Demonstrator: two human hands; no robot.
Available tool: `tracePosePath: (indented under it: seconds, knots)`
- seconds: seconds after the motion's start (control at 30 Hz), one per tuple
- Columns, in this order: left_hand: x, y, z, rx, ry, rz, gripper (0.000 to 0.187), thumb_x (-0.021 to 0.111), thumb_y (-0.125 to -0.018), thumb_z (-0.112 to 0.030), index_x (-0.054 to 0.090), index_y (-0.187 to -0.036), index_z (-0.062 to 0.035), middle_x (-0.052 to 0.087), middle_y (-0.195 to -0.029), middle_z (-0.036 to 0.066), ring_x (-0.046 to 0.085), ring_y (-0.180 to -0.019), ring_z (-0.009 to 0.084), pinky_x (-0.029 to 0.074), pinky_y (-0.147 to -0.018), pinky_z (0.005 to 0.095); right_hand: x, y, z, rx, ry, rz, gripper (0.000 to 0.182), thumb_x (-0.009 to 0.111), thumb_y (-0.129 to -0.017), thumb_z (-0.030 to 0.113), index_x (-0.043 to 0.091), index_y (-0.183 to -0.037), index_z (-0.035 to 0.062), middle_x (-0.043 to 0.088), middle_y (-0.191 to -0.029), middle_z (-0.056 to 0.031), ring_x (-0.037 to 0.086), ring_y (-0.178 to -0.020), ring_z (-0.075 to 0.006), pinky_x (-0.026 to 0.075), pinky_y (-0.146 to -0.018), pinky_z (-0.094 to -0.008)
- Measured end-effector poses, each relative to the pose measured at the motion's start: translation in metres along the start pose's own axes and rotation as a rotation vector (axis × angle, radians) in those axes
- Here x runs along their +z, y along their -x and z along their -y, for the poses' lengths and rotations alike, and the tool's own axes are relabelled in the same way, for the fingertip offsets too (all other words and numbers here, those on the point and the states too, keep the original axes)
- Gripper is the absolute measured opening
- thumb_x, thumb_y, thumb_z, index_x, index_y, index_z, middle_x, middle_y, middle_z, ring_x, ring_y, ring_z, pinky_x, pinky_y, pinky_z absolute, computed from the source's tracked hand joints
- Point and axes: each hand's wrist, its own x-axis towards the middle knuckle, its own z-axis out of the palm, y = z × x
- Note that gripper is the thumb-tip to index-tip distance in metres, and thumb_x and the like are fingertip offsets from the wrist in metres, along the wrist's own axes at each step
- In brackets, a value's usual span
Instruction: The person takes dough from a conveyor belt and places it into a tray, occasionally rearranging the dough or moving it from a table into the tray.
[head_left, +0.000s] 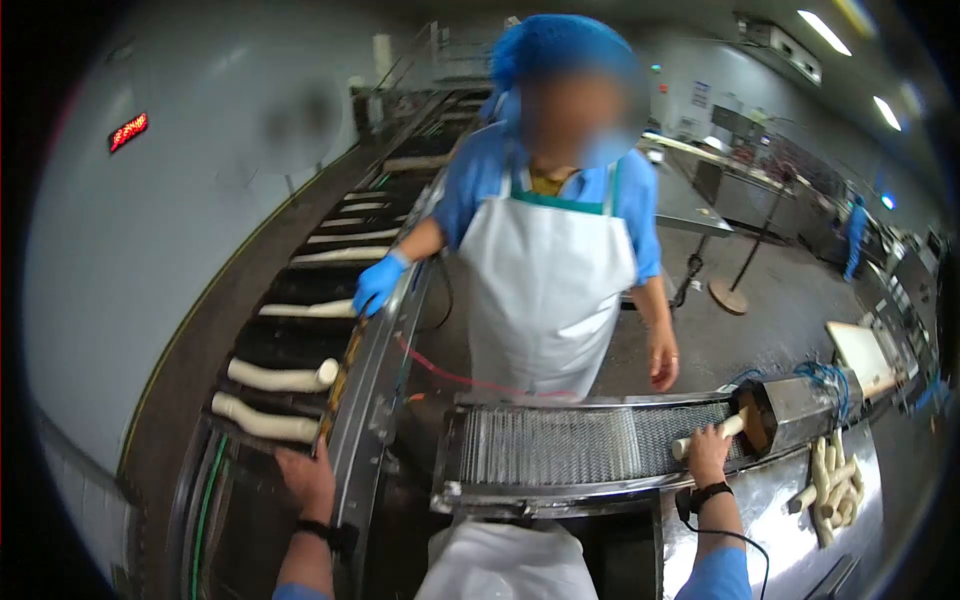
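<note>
My right hand [708,455] is closed around a pale, dough-like roll [733,425] on a metal mesh belt [560,445], close to the mouth of a steel machine housing [805,405]. On the left, my left hand [308,482] is at the near end of a dark conveyor, its thumb and forefinger apart. Just beyond its fingertips, a thick pale roll [265,418] lies across the conveyor. Another roll [282,376] rests behind that one. Beside the mesh belt, several shorter pale rolls [835,485] are heaped on a steel table [775,510].
Facing me across the mesh belt stands a person [550,270] in a white apron. Their blue-gloved hand [380,285] is on the side rail of the conveyor [290,335], which carries more rolls farther back. A red hose [470,378] hangs behind the mesh belt.
</note>
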Motion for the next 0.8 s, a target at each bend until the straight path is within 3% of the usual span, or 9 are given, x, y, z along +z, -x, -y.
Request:
tracePosePath:
  seconds: [0.07,0.17,0.27,0.33,0.4,0.43,0.53,0.63,0.8]
  knots:
    - [0.033,-0.012,0.024,-0.016,-0.147,-0.159,0.099,0.062,-0.092,-0.054,0.026,-0.14,0.0253,0.034,-0.147,0.04,0.036,-0.14,0.0444,0.035,-0.115,0.0443,0.01,0.006,-0.003,0.023,-0.056,0.037,0.017,0.065,-0.084,0.017,0.068,-0.101,0.0149,0.062,-0.111,-0.0104,0.057,-0.112,-0.0337,0.048,-0.088,-0.0482]
    - [0.0,0.001,0.005,-0.169,0.055,-0.126,0.11,0.07,-0.085,-0.056,0.02,-0.143,0.0241,0.028,-0.15,0.038,0.035,-0.141,0.0449,0.036,-0.115,0.0448,-0.026,0.01,0.007,0.084,-0.296,0.141,0.037,0.076,-0.069,0.012,0.063,-0.104,0.0091,0.064,-0.107,-0.0149,0.062,-0.103,-0.039,0.053,-0.085,-0.0501]
    - [0.002,-0.003,0.01,-0.168,0.1,-0.158,0.11,0.072,-0.084,-0.053,0.019,-0.143,0.0241,0.027,-0.151,0.039,0.034,-0.14,0.0455,0.035,-0.116,0.0451,-0.063,-0.021,0.017,-0.065,-0.652,0.078,0.037,0.072,-0.074,0.01,0.063,-0.11,0.0059,0.068,-0.109,-0.0184,0.067,-0.102,-0.0385,0.054,-0.088,-0.0482]
    - [0.002,-0.004,0.011,-0.179,0.106,-0.145,0.11,0.072,-0.084,-0.053,0.019,-0.143,0.024,0.026,-0.151,0.039,0.033,-0.141,0.0454,0.035,-0.116,0.0453,-0.083,-0.055,0.026,-0.117,-1.053,-0.189,0.036,0.071,-0.075,0.011,0.063,-0.11,0.0039,0.07,-0.093,-0.0124,0.07,-0.089,-0.0283,0.056,-0.078,-0.0433]
    - [0.012,-0.009,0.017,-0.171,0.071,-0.146,0.111,0.071,-0.086,-0.053,0.016,-0.144,0.0246,0.026,-0.15,0.04,0.03,-0.143,0.045,0.034,-0.116,0.0452,-0.184,-0.071,0.04,0.034,-1.442,0.213,0.034,0.068,-0.082,0.018,0.06,-0.112,0.0038,0.068,-0.081,-0.0113,0.07,-0.075,-0.0245,0.057,-0.06,-0.035]
    - [0.012,-0.009,0.017,-0.154,0.064,-0.139,0.112,0.07,-0.086,-0.053,0.014,-0.144,0.0249,0.025,-0.151,0.04,0.03,-0.143,0.0448,0.033,-0.117,0.0448,-0.227,-0.075,0.059,-0.014,-1.581,0.115,0.036,0.066,-0.085,0.021,0.058,-0.115,0.0008,0.066,-0.085,-0.0094,0.068,-0.075,-0.0173,0.057,-0.057,-0.0307]
    - [0.013,-0.011,0.018,-0.173,0.055,-0.118,0.112,0.069,-0.087,-0.053,0.011,-0.145,0.0242,0.02,-0.153,0.038,0.033,-0.142,0.0427,0.039,-0.114,0.0442,-0.348,-0.06,0.114,-0.207,-2.019,0.075,0.039,0.064,-0.095,0.026,0.054,-0.116,-0.004,0.066,-0.102,-0.0142,0.068,-0.088,-0.0215,0.06,-0.08,-0.0366]
    - [0.001,-0.007,0.008,-0.199,0.085,-0.069,0.112,0.069,-0.087,-0.052,0.011,-0.145,0.0243,0.02,-0.153,0.038,0.033,-0.142,0.0421,0.04,-0.113,0.0444,-0.396,-0.058,0.166,-0.719,-2.364,0.312,0.058,0.062,-0.096,0.018,0.037,-0.144,-0.0036,0.054,-0.135,-0.0282,0.059,-0.122,-0.0369,0.051,-0.103,-0.045]
    - [0.018,-0.014,0.022,-0.161,0.081,-0.1,0.112,0.07,-0.087,-0.052,0.01,-0.146,0.0223,0.019,-0.154,0.037,0.027,-0.145,0.0428,0.033,-0.118,0.0452,-0.38,-0.01,0.188,-0.738,-2.173,0.471,0.068,0.066,-0.092,0.008,0.032,-0.151,0.0002,0.05,-0.143,-0.0204,0.055,-0.128,-0.0289,0.051,-0.102,-0.0391]
